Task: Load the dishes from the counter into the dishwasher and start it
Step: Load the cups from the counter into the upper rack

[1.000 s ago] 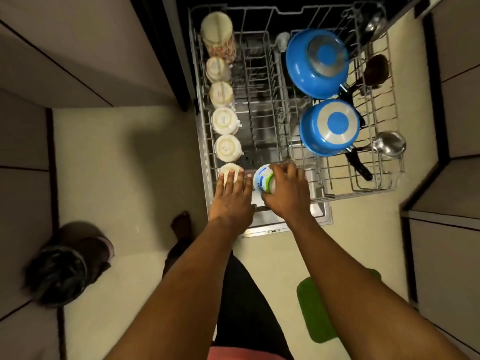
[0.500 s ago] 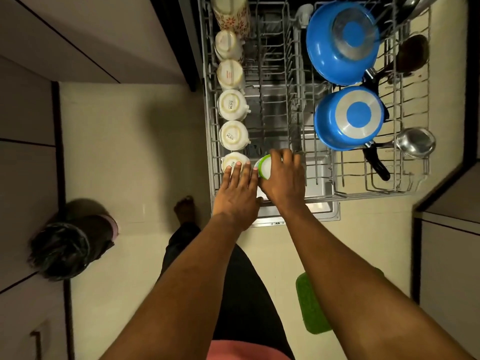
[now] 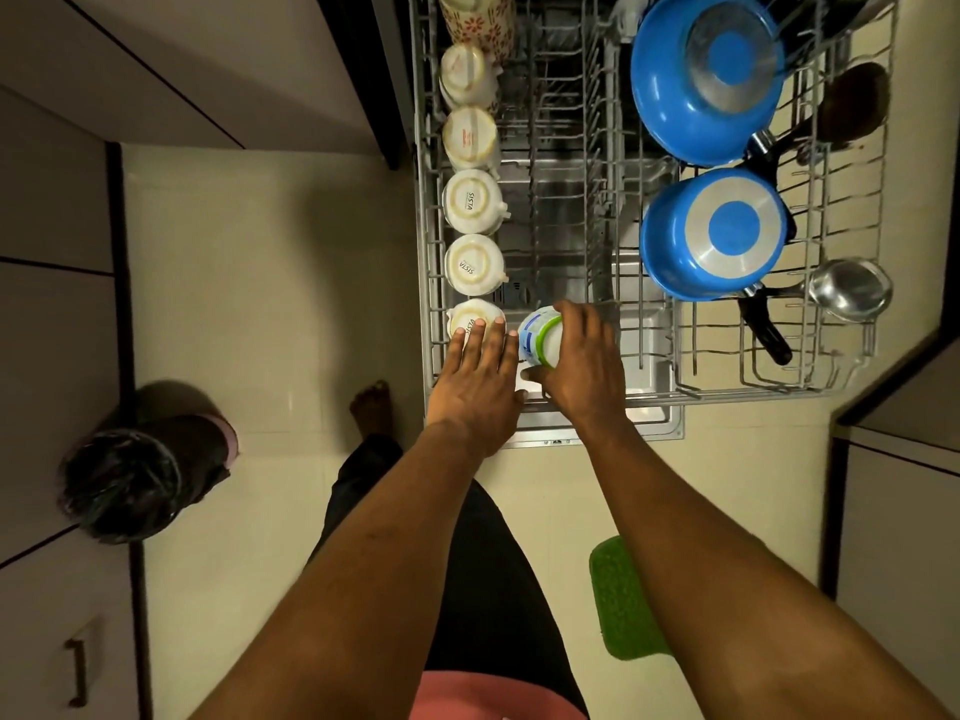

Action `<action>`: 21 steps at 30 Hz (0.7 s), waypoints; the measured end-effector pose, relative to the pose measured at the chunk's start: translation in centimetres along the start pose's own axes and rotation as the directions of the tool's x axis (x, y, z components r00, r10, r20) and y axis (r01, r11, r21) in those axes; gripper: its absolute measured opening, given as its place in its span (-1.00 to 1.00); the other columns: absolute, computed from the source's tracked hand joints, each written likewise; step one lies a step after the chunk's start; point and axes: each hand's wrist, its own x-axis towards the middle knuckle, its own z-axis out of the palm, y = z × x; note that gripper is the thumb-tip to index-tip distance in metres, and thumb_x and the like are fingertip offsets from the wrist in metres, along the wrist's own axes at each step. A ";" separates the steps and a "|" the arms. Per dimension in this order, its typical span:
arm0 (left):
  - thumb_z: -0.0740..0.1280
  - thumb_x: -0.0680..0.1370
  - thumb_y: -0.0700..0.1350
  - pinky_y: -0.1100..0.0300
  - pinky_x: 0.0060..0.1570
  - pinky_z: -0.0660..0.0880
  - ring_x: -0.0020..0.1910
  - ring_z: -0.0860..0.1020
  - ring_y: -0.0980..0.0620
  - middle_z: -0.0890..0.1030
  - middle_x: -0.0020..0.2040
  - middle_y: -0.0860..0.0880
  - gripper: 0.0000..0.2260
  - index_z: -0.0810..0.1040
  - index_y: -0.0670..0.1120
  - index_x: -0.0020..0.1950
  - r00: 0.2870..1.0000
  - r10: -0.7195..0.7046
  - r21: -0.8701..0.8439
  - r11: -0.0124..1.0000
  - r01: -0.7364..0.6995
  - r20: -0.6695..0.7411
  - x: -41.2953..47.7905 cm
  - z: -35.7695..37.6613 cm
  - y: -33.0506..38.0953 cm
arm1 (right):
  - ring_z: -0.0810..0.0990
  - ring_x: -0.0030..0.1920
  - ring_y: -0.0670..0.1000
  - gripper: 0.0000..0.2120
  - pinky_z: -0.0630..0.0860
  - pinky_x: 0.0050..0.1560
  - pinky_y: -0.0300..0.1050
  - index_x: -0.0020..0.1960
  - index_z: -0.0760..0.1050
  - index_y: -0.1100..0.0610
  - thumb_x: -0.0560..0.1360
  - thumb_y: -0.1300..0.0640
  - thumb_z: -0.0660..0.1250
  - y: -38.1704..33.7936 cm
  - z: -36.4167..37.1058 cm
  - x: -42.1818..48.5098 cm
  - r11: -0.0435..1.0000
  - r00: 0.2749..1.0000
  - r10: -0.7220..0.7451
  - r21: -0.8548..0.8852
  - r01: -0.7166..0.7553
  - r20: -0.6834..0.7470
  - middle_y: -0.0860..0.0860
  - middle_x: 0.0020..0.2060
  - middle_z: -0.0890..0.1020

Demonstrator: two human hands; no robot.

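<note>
We are at the loading step: our right hand (image 3: 582,366) curls its fingers round a green-banded mug (image 3: 540,339), held tilted at the front of the pulled-out rack (image 3: 753,391), just beside the row of upturned cups. Our left hand (image 3: 475,376) lies flat, fingers straight, resting on the nearest white cup (image 3: 470,319). Next, we judge, the mug must turn mouth-down and settle beside that cup without knocking it. Both arms reach forward and down, side by side
</note>
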 end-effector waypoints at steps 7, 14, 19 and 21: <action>-0.07 0.70 0.14 -0.06 0.43 -0.39 0.57 -0.29 -0.17 -0.26 0.61 -0.15 -0.38 -0.28 -0.12 0.61 1.000 0.012 0.019 1.000 -0.011 -0.008 0.1 -0.6 0.0 | 0.36 0.36 0.14 -0.11 0.44 0.30 0.04 0.45 0.23 0.08 0.25 0.01 0.62 -0.2 0.0 -0.5 1.000 1.000 -0.002 0.006 0.002 -0.026 0.11 0.37 0.37; -0.08 0.71 0.12 -0.08 0.51 -0.31 0.57 -0.30 -0.16 -0.27 0.61 -0.16 -0.40 -0.27 -0.14 0.60 0.999 0.025 0.020 1.000 -0.024 -0.029 -1.0 -2.3 0.2 | 0.14 0.52 0.15 -0.12 0.15 0.51 0.09 0.54 0.10 0.12 0.39 -0.01 0.51 -1.2 -1.6 -2.6 0.999 1.000 0.025 0.021 -0.025 -0.010 0.11 0.49 0.24; -0.09 0.71 0.11 -0.08 0.54 -0.26 0.58 -0.27 -0.16 -0.25 0.61 -0.16 -0.41 -0.25 -0.15 0.61 0.996 0.011 0.043 0.999 -0.007 -0.093 -2.9 -4.4 -0.5 | 0.04 0.55 0.15 -0.25 0.00 0.55 0.07 0.55 0.09 0.17 0.51 -0.03 0.37 -3.3 -3.8 -4.2 1.000 1.000 0.007 0.018 -0.006 -0.021 0.13 0.53 0.17; -0.08 0.71 0.10 -0.07 0.53 -0.27 0.58 -0.26 -0.17 -0.24 0.61 -0.17 -0.41 -0.24 -0.15 0.61 0.992 -0.004 0.055 0.998 0.011 -0.126 -3.8 -5.3 -1.1 | 0.01 0.56 0.14 -0.27 -0.04 0.54 0.05 0.56 0.08 0.17 0.54 -0.05 0.32 -4.3 -5.0 -4.6 1.000 1.000 -0.009 0.022 0.010 -0.024 0.13 0.55 0.13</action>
